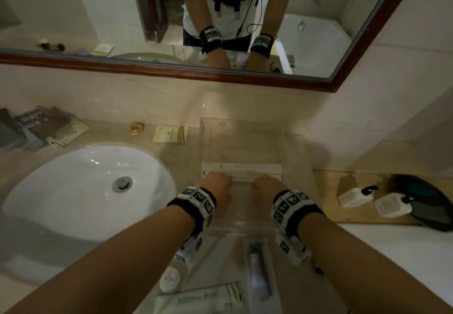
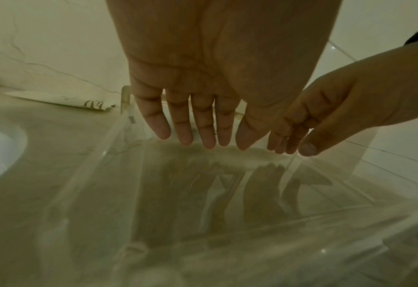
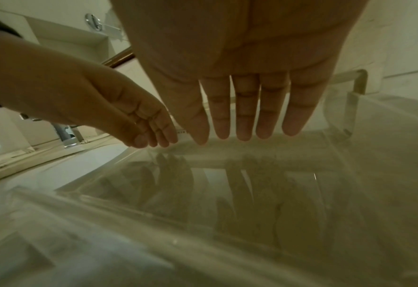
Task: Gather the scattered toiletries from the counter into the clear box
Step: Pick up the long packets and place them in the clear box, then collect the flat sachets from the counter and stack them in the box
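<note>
The clear box [image 1: 204, 130] stands on the counter right of the sink. Both my hands reach down into it with straight fingers. My left hand [image 1: 219, 185] [image 2: 193, 124] and right hand [image 1: 266, 186] [image 3: 247, 108] touch a long flat white packet [image 1: 241, 169] on the box floor, side by side, gripping nothing. A cream sachet [image 1: 171, 134] lies on the counter left of the box. Close to me lie a small white bottle [image 1: 169, 278], a white tube [image 1: 201, 297] and a wrapped toothbrush [image 1: 259, 271].
A white sink [image 1: 85, 191] fills the left. More packets [image 1: 68, 133] and a small brown lump [image 1: 136, 128] lie behind it. Two white pump bottles [image 1: 355, 196] [image 1: 392, 206] and a dark dish [image 1: 427, 201] sit on a wooden tray at right. A mirror hangs above.
</note>
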